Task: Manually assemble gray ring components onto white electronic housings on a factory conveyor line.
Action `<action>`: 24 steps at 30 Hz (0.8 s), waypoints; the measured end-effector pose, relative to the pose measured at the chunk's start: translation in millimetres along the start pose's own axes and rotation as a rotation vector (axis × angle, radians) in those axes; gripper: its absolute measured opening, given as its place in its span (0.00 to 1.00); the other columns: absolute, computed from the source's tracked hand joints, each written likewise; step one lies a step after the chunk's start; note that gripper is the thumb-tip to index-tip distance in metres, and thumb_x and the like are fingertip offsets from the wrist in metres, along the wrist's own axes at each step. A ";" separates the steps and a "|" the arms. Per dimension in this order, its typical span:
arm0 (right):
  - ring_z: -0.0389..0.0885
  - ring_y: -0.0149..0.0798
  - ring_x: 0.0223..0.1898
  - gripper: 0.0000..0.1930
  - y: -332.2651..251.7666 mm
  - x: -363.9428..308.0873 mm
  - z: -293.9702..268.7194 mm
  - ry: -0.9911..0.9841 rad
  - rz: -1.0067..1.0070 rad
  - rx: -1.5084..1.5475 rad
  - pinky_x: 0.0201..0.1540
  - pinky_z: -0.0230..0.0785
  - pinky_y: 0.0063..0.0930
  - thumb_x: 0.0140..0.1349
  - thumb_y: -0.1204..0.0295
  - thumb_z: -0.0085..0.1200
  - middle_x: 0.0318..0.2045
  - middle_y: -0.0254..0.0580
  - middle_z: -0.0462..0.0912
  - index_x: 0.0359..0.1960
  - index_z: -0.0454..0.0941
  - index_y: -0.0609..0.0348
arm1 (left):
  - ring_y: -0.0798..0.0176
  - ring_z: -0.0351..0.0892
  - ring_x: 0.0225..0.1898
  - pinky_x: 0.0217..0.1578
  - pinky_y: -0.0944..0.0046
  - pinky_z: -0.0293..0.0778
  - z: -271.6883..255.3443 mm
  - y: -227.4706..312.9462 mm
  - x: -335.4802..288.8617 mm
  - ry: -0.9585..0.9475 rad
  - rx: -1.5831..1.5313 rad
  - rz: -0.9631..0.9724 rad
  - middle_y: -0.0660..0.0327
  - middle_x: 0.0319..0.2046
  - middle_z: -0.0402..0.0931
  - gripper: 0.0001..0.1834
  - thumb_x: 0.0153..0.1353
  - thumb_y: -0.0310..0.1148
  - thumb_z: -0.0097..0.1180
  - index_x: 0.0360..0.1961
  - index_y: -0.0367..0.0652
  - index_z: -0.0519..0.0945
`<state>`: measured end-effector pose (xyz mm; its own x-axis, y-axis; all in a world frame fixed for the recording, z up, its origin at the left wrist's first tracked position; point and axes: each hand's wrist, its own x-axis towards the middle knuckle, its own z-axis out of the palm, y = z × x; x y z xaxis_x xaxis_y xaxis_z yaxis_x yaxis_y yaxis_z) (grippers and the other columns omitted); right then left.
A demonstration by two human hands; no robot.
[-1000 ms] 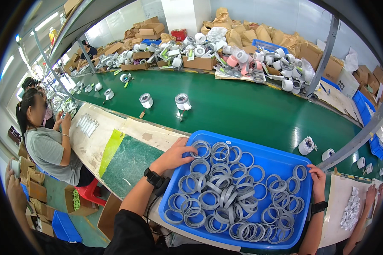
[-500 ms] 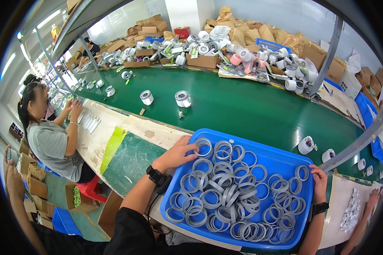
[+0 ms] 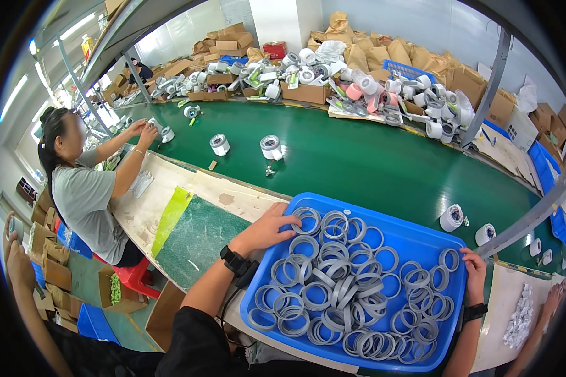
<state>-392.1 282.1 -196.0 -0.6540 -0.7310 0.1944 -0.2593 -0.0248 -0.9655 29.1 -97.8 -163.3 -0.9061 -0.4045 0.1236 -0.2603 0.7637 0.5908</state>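
Observation:
A shallow blue plastic tray (image 3: 421, 235) holds many loose grey rings (image 3: 315, 295), some flat and some on edge, heaped in the middle. My left hand (image 3: 269, 227) grips its far left corner, fingers bent over the rim beside a few rings. On the right rim my right hand (image 3: 475, 269) is closed, its fingertips over the edge near a single ring (image 3: 449, 259). Both wrists wear black bands. The undersides of my hands are hidden by the tray and cannot be seen.
Beyond the tray runs a green conveyor belt (image 3: 358, 169) carrying white round housings (image 3: 271, 147). A metal post (image 3: 522, 217) slants by the tray's right side. A co-worker (image 3: 88, 182) sits at the left; another person's hand (image 3: 552, 300) is near white small parts (image 3: 519, 317) at the right.
The view has shifted slightly, so the scene sits a little lower and further right. The co-worker at left has reached toward the belt. My hands keep the same hold on the tray.

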 end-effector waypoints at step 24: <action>0.74 0.38 0.51 0.09 2.7 -3.0 0.4 0.020 0.034 -0.017 0.58 0.59 0.29 0.58 0.84 0.43 0.47 0.45 0.80 0.31 0.77 0.63 | 0.49 0.63 0.52 0.56 0.55 0.61 3.5 0.1 -2.1 0.082 -0.107 -0.072 0.54 0.45 0.67 0.16 0.51 0.35 0.63 0.40 0.44 0.75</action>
<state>-390.5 284.0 -199.2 -0.6766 -0.7176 0.1654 -0.2490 0.0115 -0.9684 29.8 -95.1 -166.3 -0.8551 -0.4992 0.1401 -0.2824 0.6750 0.6816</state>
